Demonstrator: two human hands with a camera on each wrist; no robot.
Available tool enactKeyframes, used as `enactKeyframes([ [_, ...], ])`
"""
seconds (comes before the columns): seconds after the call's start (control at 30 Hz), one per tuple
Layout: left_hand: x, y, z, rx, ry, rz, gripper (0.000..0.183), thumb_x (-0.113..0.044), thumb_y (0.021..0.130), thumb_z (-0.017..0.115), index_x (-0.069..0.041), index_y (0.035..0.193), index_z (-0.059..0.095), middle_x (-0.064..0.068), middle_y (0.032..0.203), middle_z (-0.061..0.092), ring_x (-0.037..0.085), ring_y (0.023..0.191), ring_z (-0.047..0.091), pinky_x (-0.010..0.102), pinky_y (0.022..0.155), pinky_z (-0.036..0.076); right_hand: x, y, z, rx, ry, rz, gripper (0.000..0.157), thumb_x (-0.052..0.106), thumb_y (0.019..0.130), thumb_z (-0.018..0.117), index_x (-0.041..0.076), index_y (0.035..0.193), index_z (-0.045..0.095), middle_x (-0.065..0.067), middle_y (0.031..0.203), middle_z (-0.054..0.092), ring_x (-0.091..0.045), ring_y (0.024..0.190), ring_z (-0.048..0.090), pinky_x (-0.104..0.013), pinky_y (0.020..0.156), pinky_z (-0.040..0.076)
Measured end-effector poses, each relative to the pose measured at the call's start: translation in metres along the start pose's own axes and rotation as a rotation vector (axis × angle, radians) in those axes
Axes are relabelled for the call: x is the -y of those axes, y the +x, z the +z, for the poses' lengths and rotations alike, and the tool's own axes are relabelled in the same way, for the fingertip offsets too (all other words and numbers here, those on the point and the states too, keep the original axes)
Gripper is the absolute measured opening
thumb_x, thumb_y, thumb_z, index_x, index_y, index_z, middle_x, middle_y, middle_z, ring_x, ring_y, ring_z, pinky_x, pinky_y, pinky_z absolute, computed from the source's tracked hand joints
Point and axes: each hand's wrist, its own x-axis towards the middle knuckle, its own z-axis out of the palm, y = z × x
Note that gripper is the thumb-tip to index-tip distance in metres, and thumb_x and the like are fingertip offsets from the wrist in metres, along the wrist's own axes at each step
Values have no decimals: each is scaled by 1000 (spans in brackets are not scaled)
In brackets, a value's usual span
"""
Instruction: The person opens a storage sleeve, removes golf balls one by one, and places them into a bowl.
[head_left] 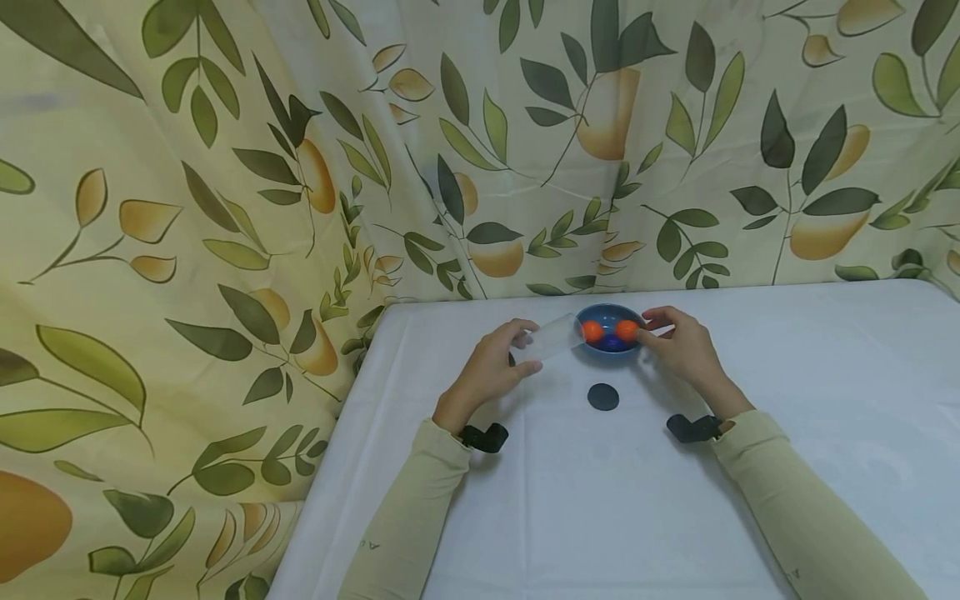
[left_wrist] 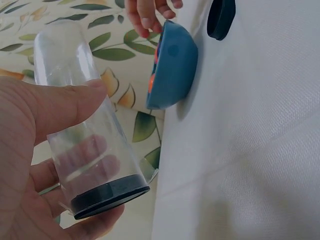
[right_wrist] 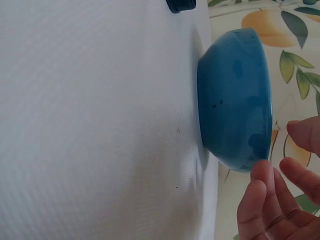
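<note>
My left hand (head_left: 491,362) grips a clear plastic tube (head_left: 557,338), thumb on one side and fingers round the other. A black cap (left_wrist: 110,195) covers one end of the tube; its other end points toward a blue bowl (head_left: 609,352). Inside the bowl lie an orange ball (head_left: 592,332), a second orange ball (head_left: 626,332) and a dark blue ball (head_left: 612,342). My right hand (head_left: 684,346) is at the bowl's right side, fingers loosely bent, with fingertips (right_wrist: 262,172) at the rim. Whether they touch it is unclear.
A round black lid (head_left: 603,397) lies on the white-covered table (head_left: 600,500), just in front of the bowl. Leaf-and-fruit patterned cloth (head_left: 525,167) hangs behind the table and along its left side.
</note>
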Motion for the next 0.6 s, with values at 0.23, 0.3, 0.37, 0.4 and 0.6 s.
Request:
enactKeyframes([
  [0.23,0,0,1,1,-6,-11,52,-28,88,71,-19,134,49,6,127,63,16,110,59,36,91,49,-3,0,0,-2,0,-17,46,37,94,59,4,126,55,-19,118,61,-34,98,62,-28,69,44],
  [0.3,0,1,2,-1,-7,-11,52,-28,88,71,-19,134,49,4,127,63,16,111,59,36,93,48,-3,0,-1,3,3,-16,46,38,95,57,4,126,56,-19,120,61,-34,99,62,-28,69,45],
  [0.37,0,1,3,-4,-8,-11,52,-28,88,71,-19,134,49,3,127,63,16,113,59,37,95,48,-3,0,-3,4,4,-11,46,39,95,56,5,125,56,-18,120,61,-33,99,61,-28,69,45],
  [0.4,0,1,3,-6,-15,-11,52,-27,88,71,-19,134,48,4,127,63,17,114,59,37,96,47,-3,0,-4,4,4,-10,45,40,96,55,5,125,56,-18,120,61,-32,98,61,-28,69,45],
  [0.6,1,1,8,-17,-125,-28,51,-25,87,72,-22,131,47,4,126,64,26,110,64,41,95,48,3,0,-12,16,19,-2,44,41,96,53,6,123,57,-17,119,61,-31,91,61,-26,65,48],
])
